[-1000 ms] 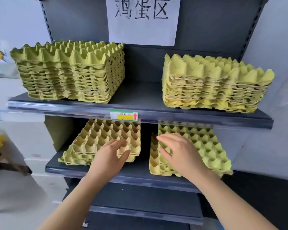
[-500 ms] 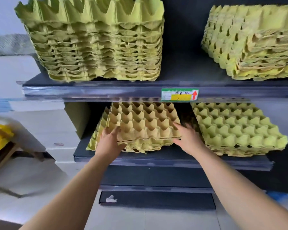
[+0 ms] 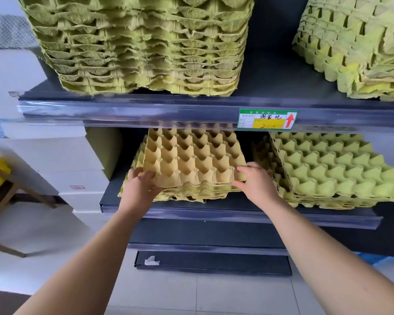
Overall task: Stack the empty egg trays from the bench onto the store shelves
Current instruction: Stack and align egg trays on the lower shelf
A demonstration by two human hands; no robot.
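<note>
**Clerk:** First entry, the hands?

**Checker:** The left hand (image 3: 139,187) is below and well left of the price tag (image 3: 267,119). Its fingers curl over the near left corner of the tan egg tray (image 3: 191,158), gripping it. The right hand (image 3: 256,183) is just below the price tag, thumb on top of the tray's near right corner and fingers at the edge, gripping the same tray.

**Clerk:** The tray itself?

**Checker:** It is below and left of the price tag, cups upward. It lies on the low stack of yellow-green trays (image 3: 187,194) on the lower shelf (image 3: 237,214). It sits slightly askew, so the stack's edges show past it at the front and left. Its far edge is hidden behind the upper shelf (image 3: 146,110), whose front lip carries the price tag.

**Clerk:** Room around it?

**Checker:** Above it, a dark gap runs between the cups and the underside of the upper shelf. To the right, the right hand fills the narrow gap before the second low stack of green trays (image 3: 328,169), below and right of the price tag. That stack's near right corner juts past the shelf's end. Contact between hand and that stack: cannot tell. To the left, a strip of bare shelf runs to the shelf's end, then the white boxes (image 3: 55,155). In front, a band of bare shelf lies between the stack and the lip.

**Clerk:** Above the tag?

**Checker:** The tall stack of green trays (image 3: 141,46) is up and left, its front close to the lip. Another stack (image 3: 355,48) is up and right, turned askew. Bare dark shelf lies between them.
</note>
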